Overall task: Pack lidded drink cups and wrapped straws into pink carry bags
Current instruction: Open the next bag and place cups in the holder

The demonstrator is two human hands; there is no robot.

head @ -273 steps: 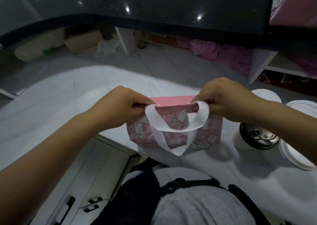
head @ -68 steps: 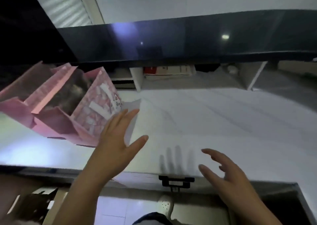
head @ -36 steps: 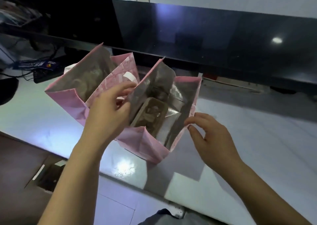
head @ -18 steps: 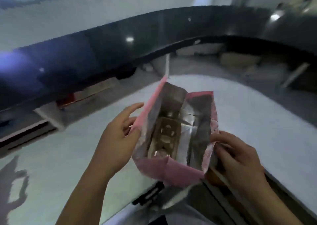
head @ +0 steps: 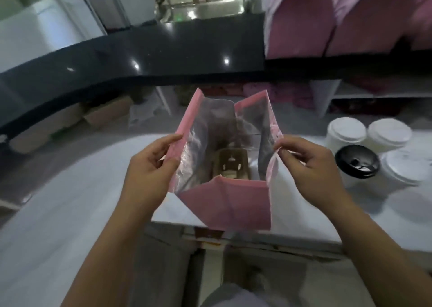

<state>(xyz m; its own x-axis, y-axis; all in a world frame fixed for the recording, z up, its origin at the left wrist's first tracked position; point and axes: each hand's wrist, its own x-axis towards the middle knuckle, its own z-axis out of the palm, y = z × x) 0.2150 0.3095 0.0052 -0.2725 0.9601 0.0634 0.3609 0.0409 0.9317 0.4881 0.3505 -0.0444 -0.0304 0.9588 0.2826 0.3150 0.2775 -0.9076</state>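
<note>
My left hand (head: 149,166) pinches the left rim of the pink bag (head: 224,203), which stands mouth-up between my hands at the near edge of the bench (head: 70,201), with a cardboard holder (head: 230,168) at its bottom. My right hand (head: 311,168) pinches the right rim. The lidded cups (head: 346,132) stand just right of that hand, so it is the nearer one, with nothing between.

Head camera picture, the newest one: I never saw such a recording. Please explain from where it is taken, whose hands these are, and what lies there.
No machine here: a person wears one camera on the head, which looks down at their own hands. The left hand and the right hand each pinch one side of an open pink bag at the near edge of the white counter. A cardboard cup tray lies inside. To the right stand three white-lidded cups and one black-lidded cup.
</note>
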